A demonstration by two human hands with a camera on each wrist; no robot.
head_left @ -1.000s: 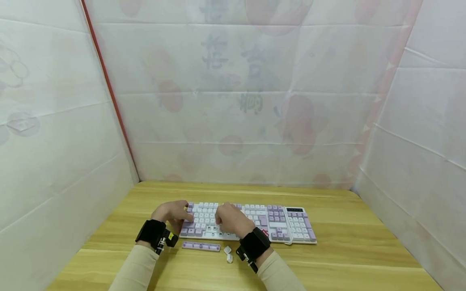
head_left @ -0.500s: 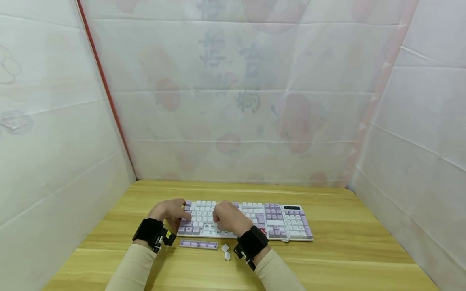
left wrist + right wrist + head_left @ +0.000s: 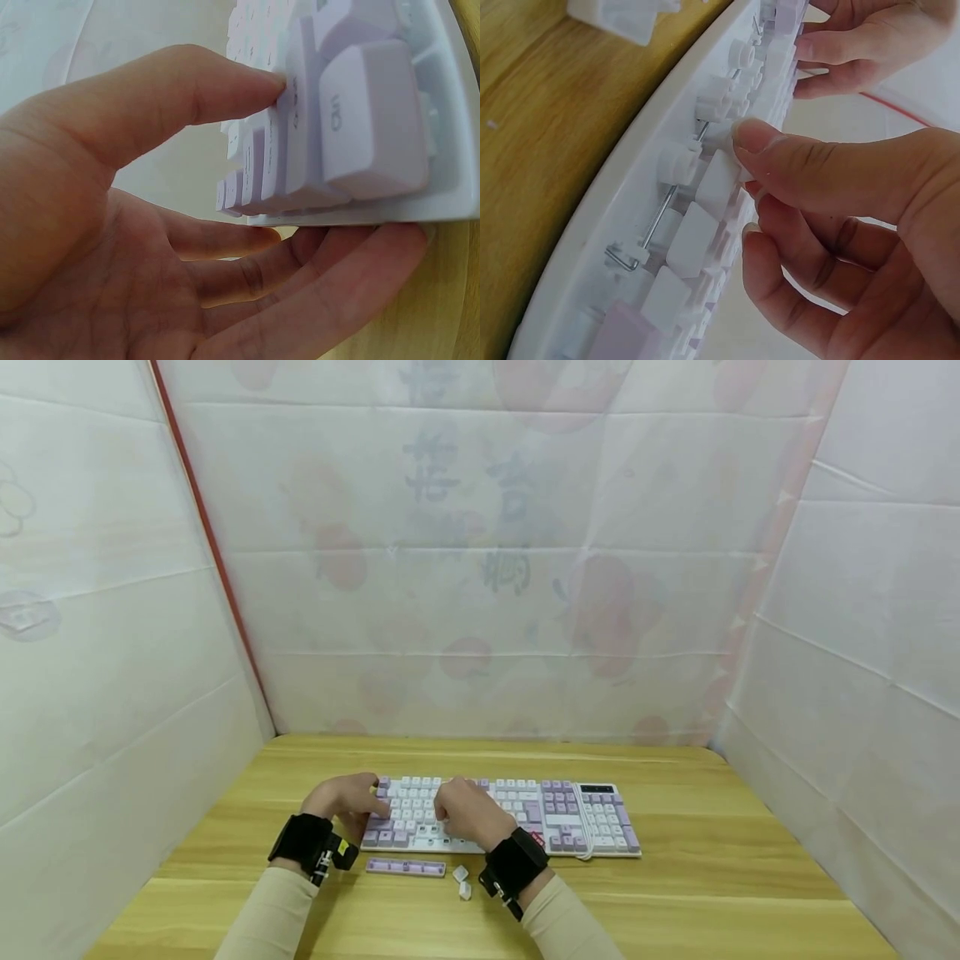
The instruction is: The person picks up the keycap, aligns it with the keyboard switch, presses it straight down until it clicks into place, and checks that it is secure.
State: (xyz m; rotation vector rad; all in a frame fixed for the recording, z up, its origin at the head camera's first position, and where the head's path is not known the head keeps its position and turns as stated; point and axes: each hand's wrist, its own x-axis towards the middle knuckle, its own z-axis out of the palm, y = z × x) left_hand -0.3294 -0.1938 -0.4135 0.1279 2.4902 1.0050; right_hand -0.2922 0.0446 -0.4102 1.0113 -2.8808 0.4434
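A white and lilac keyboard [image 3: 626, 842] lies on the table, with bare switch stems [image 3: 676, 163] and a metal stabiliser wire [image 3: 658, 217] exposed along its front row. My left hand [image 3: 348, 797] holds its left end, thumb on the lilac keys and fingers at the side edge. Over the lower rows, my right hand [image 3: 468, 810] pinches a white keycap [image 3: 721, 136] between thumb and forefinger, right at the switches; the thumb partly covers it. In front of the keyboard, a long lilac space bar keycap [image 3: 405, 867] lies with its hollow side up.
Two loose white keycaps, one [image 3: 461, 874] behind the other [image 3: 465, 891], lie beside the space bar keycap. A bundled white cable [image 3: 583, 822] rests across the keyboard's right part. Sheeted walls [image 3: 480, 610] enclose the wooden table [image 3: 712, 910] at the back and sides.
The head view has shifted slightly, so everything appears a little further left. Both hands keep almost the same places on the keyboard.
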